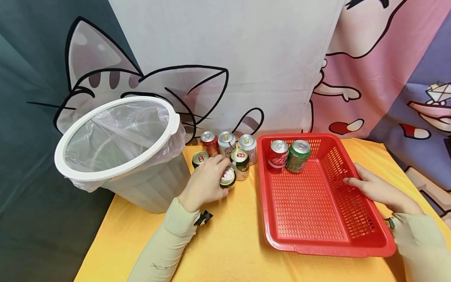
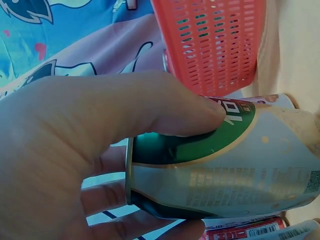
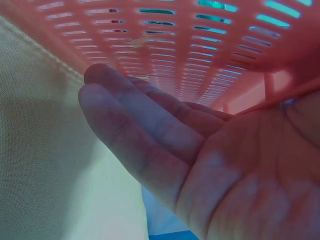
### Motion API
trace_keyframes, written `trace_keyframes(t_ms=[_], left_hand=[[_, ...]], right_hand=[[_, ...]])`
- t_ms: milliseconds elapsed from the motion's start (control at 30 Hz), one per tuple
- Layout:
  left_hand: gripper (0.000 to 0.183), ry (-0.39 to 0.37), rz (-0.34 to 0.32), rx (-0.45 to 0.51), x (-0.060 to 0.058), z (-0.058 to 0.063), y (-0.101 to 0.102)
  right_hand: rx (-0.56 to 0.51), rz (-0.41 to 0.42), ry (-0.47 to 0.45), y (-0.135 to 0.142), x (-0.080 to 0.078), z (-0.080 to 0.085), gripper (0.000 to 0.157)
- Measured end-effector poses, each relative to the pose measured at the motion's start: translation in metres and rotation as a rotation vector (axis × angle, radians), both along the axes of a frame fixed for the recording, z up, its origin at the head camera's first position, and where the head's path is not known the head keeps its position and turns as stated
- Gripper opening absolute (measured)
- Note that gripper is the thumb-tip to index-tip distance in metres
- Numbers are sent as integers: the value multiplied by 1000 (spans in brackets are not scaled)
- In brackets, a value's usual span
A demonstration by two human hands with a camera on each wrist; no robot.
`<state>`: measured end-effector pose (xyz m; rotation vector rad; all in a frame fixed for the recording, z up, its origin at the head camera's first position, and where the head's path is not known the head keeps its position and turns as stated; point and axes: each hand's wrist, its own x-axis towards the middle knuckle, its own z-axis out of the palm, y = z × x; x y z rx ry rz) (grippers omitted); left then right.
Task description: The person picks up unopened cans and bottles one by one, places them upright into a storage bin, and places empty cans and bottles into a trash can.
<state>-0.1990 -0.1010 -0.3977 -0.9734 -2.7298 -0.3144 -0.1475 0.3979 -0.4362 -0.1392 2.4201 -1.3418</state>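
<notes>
My left hand [image 1: 208, 180] grips a green and cream drink can [image 1: 228, 177] standing on the yellow cloth. In the left wrist view the thumb lies along the side of this can [image 2: 225, 170], the fingers round its far side. A similar can [image 1: 240, 164] is just beyond it, and another dark green-topped can [image 1: 200, 157] is partly hidden behind the hand. My right hand [image 1: 378, 190] holds the right rim of a red plastic basket [image 1: 310, 244], thumb over the inside, fingers [image 3: 135, 125] against the outer wall. Inside the basket stand a red can [image 1: 278, 156] and a green can [image 1: 298, 156].
A grey bin [image 1: 158, 180] with a white rim and clear liner stands on the left. Behind the left hand are a red-brown can [image 1: 210, 144] and two pale cans, one [image 1: 226, 144] beside it, the other [image 1: 248, 148] near the basket. A cartoon-printed cloth [image 1: 267, 58] hangs behind.
</notes>
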Motion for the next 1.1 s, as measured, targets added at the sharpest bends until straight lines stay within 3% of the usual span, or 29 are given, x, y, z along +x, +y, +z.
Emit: trace_keyframes(t_ms=[467,1100], left_hand=[[66,-17,-35,54,6,9,1],[63,61,-130,195,18,24,1]], right_hand=[[8,5,29,1,0,-2,57],[-7,-8,-16,-1,0,1,61]])
